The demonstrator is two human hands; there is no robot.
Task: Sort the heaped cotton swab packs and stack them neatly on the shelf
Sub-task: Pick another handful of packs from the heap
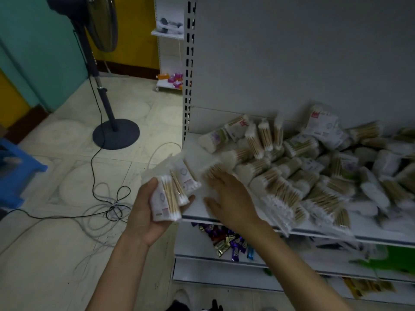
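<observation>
— What sort of room is this?

— A pale tiled floor (67,153) is filling the nine o'clock half of the view. A white shop shelf (193,211) is running from the centre out to three o'clock, with a grey back panel (292,52) rising behind it.

— Where are the swab packs lying?

— The heap of cotton swab packs (314,167) is sprawling over the shelf between one and four o'clock. The packs are tilting every which way, some are leaning against the back panel, and a few are hanging over the front edge.

— And the hands?

— The left hand (150,212) is sitting just off the shelf's nine o'clock end, palm up. Its fingers and thumb are curling round a small bundle of packs (167,198) standing side by side on edge. The right hand (229,194) is reaching in from five o'clock, palm down, fingers straight and spread. It is resting flat on a blurred pack (213,170) at the heap's nine o'clock edge, not curling round it.

— Anything else around?

— A pedestal fan (115,133) is standing at ten o'clock, and cables (112,205) are coiling on the floor at eight o'clock. A blue stool (15,176) is poking in at the nine o'clock edge. Below the shelf, at six o'clock, shiny purple and gold wrappers (226,240) are lying on a lower tier.
</observation>
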